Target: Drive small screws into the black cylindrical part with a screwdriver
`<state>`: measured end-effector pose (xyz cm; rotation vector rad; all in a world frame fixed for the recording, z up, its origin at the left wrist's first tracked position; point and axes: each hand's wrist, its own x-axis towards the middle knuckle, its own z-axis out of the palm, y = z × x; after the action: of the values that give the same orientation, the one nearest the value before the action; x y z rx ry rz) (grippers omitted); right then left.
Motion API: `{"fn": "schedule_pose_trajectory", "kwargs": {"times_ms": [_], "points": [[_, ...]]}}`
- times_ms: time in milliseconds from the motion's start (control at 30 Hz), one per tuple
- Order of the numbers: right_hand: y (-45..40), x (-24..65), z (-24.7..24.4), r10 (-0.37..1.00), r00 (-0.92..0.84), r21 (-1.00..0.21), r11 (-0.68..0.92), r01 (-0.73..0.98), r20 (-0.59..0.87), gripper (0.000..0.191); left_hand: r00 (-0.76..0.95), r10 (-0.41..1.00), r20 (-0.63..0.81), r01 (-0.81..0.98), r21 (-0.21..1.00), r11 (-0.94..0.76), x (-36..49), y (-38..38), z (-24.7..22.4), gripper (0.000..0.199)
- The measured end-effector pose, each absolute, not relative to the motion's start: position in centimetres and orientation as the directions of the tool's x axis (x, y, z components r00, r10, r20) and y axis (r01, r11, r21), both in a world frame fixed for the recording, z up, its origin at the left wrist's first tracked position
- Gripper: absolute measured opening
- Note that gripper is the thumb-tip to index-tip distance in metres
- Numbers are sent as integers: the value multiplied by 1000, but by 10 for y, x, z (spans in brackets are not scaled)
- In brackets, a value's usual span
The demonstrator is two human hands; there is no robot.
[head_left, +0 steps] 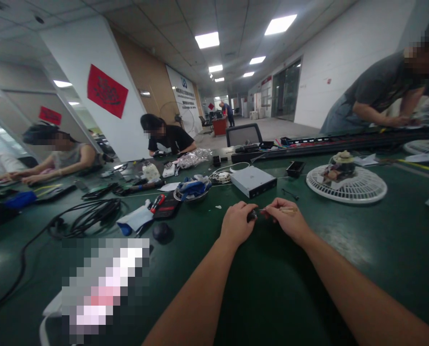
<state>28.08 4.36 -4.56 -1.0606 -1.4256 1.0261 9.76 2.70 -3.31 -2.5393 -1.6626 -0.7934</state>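
Note:
My left hand (239, 222) is closed around a small dark part (252, 215) with a shiny edge, low over the green table. In my right hand (285, 218) a thin screwdriver with a golden, see-through handle (288, 210) is gripped between the fingers. Its shaft points left and its tip meets or nearly meets the small part; the exact contact is too small to tell. Just beyond my hands lies a silver metal drive box (253, 180). The underside of the small part is hidden by my left fingers.
A white fan grille (347, 185) with a motor lies at the right. Left of my hands are a bowl with blue cloth (191, 188), a black round object (162, 232), red-handled pliers (158, 203) and coiled black cable (88, 216). People work around the green table (257, 298).

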Motion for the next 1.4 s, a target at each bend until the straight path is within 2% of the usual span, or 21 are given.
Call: {"fn": "schedule_pose_trajectory", "kwargs": {"times_ms": [200,433,633,867,1067,1133,1167,1233,1300,1333,1400], "points": [[43,281,-46,958,-177,-970,236,57,223,18,329,854,402,846,276,-456,98,25,-30,37],[46,281,-50,954,-131,-947,289,138,271,18,304,866,397,851,296,-434,99,25,-30,38],[47,281,-52,969,-75,-969,240,61,236,18,279,867,412,853,307,-421,99,26,-35,35],[44,282,-47,961,-94,-966,260,8,258,21,282,874,395,855,310,-416,98,26,-33,36],[42,282,-42,969,76,-970,240,-29,237,33,258,880,399,869,303,-392,98,27,-35,32],[42,282,-43,950,103,-954,288,82,296,41,236,887,398,875,311,-372,99,28,-36,32],[41,281,-43,935,87,-926,323,194,344,42,225,889,399,877,315,-363,99,28,-36,32],[40,280,-45,903,14,-797,370,478,429,39,200,894,402,883,322,-342,99,28,-36,32],[38,278,-45,878,-64,-622,386,681,475,31,173,899,402,889,329,-318,99,28,-35,33],[38,278,-46,867,-93,-570,399,719,490,26,162,901,401,892,331,-308,99,28,-35,32],[37,277,-46,855,-139,-574,447,686,500,17,152,905,398,899,326,-294,99,27,-34,31]]}}
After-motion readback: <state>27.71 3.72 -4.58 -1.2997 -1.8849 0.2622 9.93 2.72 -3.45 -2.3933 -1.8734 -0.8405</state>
